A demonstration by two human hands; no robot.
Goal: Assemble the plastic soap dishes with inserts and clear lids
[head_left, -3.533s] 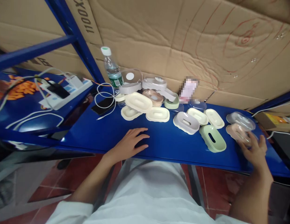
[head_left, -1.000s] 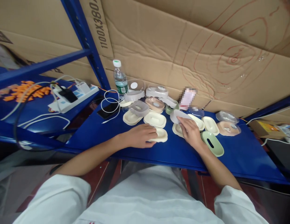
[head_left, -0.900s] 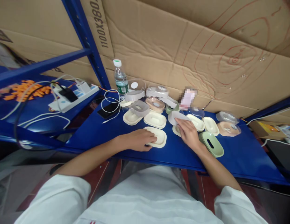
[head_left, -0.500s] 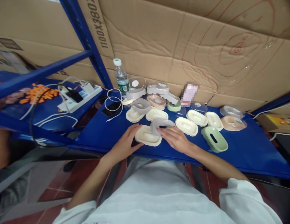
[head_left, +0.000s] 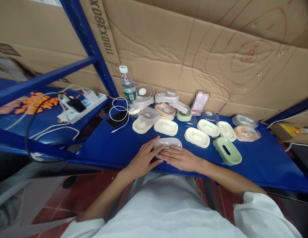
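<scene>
Near the front edge of the blue tabletop [head_left: 114, 142], left of its middle, lies 1 pale grey dish [head_left: 170, 142], partly covered by both hands. Left hand [head_left: 143, 159]: fingers spread, the thumb well apart, with fingertips touching the left part of the dish. Right hand [head_left: 180, 159]: fingers close together, laid across the near side of the dish; its thumb is hidden, and whether it grips cannot be told.

Just behind the dish is 1 cream tray [head_left: 166, 127]; to its left, a grey oval dish [head_left: 149, 115] overlaps a 2nd cream tray [head_left: 141, 126]. To the right lie 3 more cream trays [head_left: 197, 137], grouped near 1 green slotted dish [head_left: 227, 150]. Toward the right edge, 1 peach dish [head_left: 246, 133] sits in front of 1 translucent grey piece [head_left: 244, 121].

Rear left: 1 upright water bottle [head_left: 129, 92] with a white cap, beside further dishes in grey, peach and green. A white cable [head_left: 120, 127] loops over a dark phone [head_left: 114, 121]. Behind the tabletop stands brown cardboard [head_left: 156, 49] bearing red curved lines.
</scene>
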